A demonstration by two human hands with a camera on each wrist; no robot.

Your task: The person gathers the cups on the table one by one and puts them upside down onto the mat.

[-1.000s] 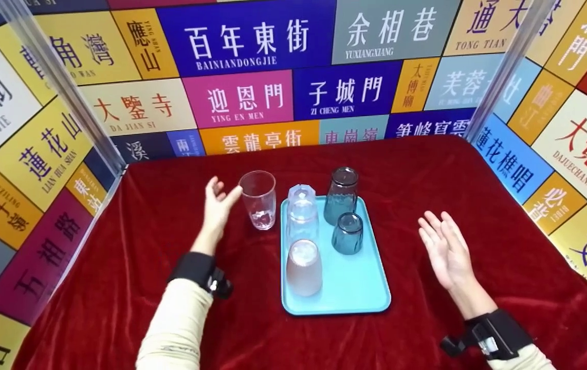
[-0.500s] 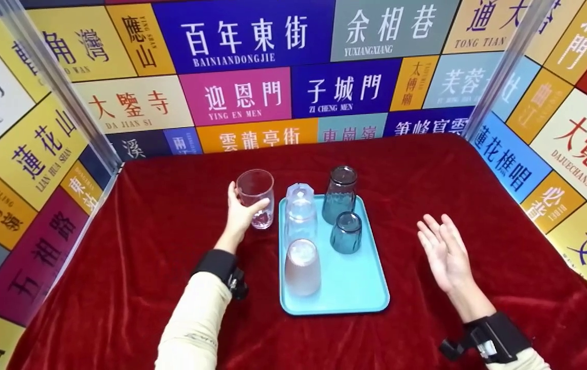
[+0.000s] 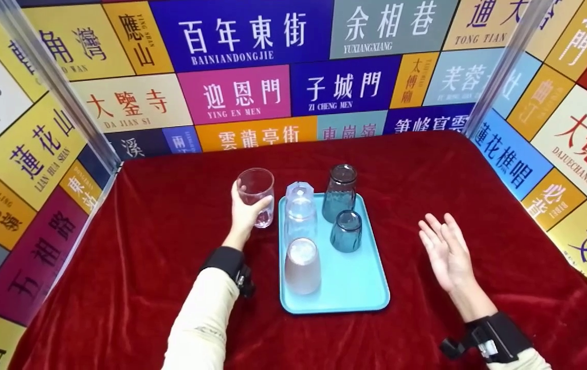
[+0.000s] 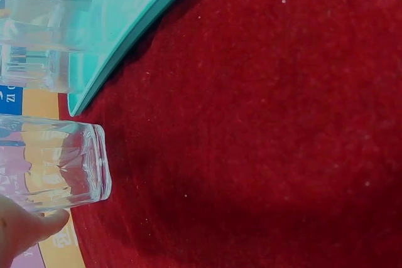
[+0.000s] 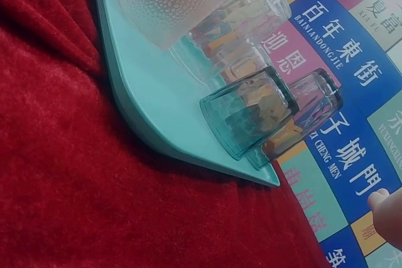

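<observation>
My left hand (image 3: 244, 213) grips a tall clear drinking glass (image 3: 256, 181), thumb across the near side and fingers round its left. The glass stands upright, rim up, just left of a turquoise tray (image 3: 347, 288). In the left wrist view, the thick base of the clear glass (image 4: 81, 161) shows beyond the thumb. Right of the tray, my right hand (image 3: 447, 254) is held with straight fingers and touches nothing. Upside-down on the tray are a frosted glass (image 3: 303, 270), clear glasses (image 3: 301, 213), a short blue-grey glass (image 3: 347, 231) and a tall one (image 3: 341, 192).
Dark red velvet cloth (image 3: 160, 216) covers the table under the tray. Panels with Chinese lettering (image 3: 242, 36) rise behind and at both sides. In the right wrist view, the tray's rim (image 5: 151, 133) shows with the glasses on it.
My left hand has moved right to the clear glass and closed round it. The glass stays in about the same place. My right hand has hardly moved.
</observation>
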